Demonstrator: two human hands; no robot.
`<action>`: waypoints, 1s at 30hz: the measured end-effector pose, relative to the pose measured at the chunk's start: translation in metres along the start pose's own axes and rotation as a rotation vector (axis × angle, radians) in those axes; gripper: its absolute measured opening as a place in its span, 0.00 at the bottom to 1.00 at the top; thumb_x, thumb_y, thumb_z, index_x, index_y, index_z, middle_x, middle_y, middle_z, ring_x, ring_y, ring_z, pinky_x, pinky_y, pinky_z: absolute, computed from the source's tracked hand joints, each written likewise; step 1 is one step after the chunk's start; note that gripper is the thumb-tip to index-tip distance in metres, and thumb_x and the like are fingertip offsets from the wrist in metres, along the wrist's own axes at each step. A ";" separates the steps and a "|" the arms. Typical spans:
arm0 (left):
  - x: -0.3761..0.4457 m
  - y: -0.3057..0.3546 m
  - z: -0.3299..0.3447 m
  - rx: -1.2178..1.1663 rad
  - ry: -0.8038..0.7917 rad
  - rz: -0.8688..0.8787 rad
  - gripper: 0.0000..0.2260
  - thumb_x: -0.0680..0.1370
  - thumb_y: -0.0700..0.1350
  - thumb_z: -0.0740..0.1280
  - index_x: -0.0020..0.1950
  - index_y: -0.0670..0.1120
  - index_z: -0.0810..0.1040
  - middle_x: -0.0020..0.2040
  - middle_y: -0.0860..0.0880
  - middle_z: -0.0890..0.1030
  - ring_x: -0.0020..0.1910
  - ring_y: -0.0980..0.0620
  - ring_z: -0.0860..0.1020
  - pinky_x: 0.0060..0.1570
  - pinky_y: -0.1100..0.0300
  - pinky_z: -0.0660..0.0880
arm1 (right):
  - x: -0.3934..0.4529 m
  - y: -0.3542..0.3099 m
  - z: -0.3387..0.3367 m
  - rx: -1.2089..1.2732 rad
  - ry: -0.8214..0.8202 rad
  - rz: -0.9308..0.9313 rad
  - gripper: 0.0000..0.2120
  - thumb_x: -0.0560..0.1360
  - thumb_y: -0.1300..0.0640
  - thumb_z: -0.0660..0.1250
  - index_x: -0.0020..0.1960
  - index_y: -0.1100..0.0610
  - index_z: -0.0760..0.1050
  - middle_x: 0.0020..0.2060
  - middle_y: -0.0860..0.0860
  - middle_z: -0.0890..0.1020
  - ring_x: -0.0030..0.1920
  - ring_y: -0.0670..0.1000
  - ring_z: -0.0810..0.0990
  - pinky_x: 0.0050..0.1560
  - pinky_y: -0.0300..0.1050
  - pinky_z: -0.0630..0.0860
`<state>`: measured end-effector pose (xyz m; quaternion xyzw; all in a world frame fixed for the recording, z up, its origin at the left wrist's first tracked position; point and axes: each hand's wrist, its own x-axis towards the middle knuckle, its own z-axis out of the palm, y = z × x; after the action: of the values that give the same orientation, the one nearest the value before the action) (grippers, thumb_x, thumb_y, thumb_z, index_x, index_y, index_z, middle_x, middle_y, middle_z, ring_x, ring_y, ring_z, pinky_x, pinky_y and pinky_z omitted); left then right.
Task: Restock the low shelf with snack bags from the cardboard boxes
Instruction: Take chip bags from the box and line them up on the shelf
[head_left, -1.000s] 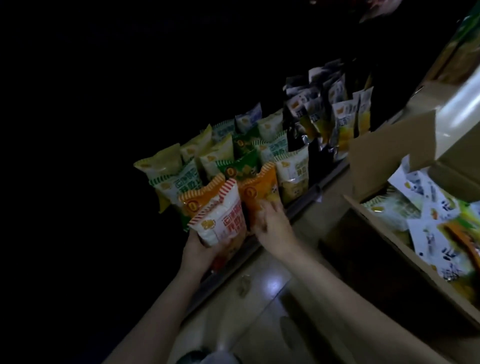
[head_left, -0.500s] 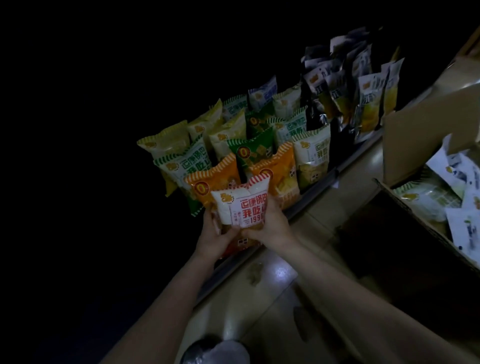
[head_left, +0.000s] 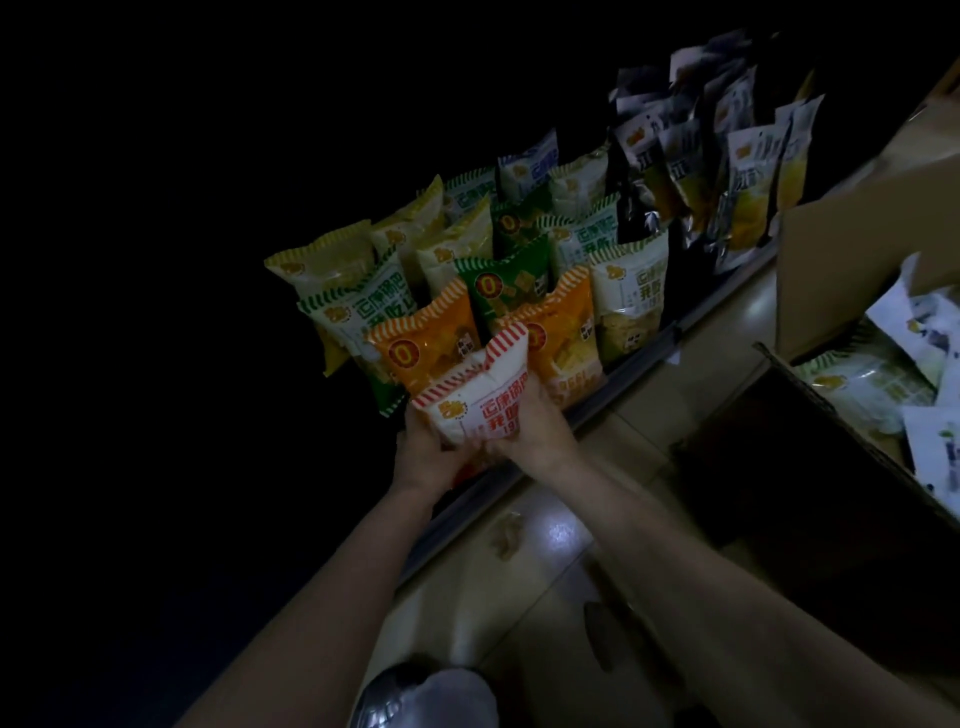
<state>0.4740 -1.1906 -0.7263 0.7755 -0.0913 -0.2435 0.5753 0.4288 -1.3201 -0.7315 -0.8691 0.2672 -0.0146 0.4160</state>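
Orange bags (head_left: 426, 340) and green bags (head_left: 511, 283) stand packed in rows on the low shelf (head_left: 639, 358), directly behind the red-striped white snack bag (head_left: 475, 400) held at the shelf's front edge. Left hand (head_left: 423, 454) and right hand (head_left: 535, 434) both grip this bag from below. Black-and-white packs (head_left: 680, 156) fill the far end. Open cardboard box (head_left: 831, 410), holding more bags, sits right on glossy beige floor tiles (head_left: 561, 530). Surroundings are dark.
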 end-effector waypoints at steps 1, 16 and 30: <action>-0.004 -0.003 -0.001 0.015 -0.001 0.024 0.38 0.69 0.39 0.75 0.74 0.45 0.57 0.66 0.50 0.71 0.62 0.54 0.72 0.60 0.63 0.71 | -0.003 0.003 0.001 -0.006 -0.014 0.014 0.48 0.64 0.58 0.77 0.75 0.57 0.51 0.69 0.55 0.65 0.70 0.56 0.65 0.68 0.55 0.66; 0.003 0.031 -0.030 -0.019 -0.019 0.018 0.08 0.77 0.40 0.66 0.53 0.50 0.74 0.54 0.46 0.77 0.50 0.48 0.78 0.48 0.49 0.79 | -0.013 -0.034 -0.028 -0.101 -0.030 -0.182 0.33 0.73 0.59 0.70 0.74 0.50 0.60 0.74 0.52 0.56 0.72 0.55 0.61 0.70 0.50 0.63; -0.017 0.065 -0.030 0.185 -0.041 -0.037 0.18 0.75 0.40 0.69 0.65 0.46 0.73 0.63 0.44 0.75 0.59 0.47 0.74 0.55 0.58 0.74 | -0.046 -0.038 -0.049 -0.101 -0.071 -0.103 0.36 0.74 0.62 0.69 0.75 0.49 0.56 0.69 0.58 0.62 0.69 0.58 0.63 0.70 0.51 0.64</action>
<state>0.4824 -1.1791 -0.6540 0.8217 -0.1108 -0.2606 0.4946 0.3946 -1.3135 -0.6625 -0.9015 0.2078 0.0084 0.3795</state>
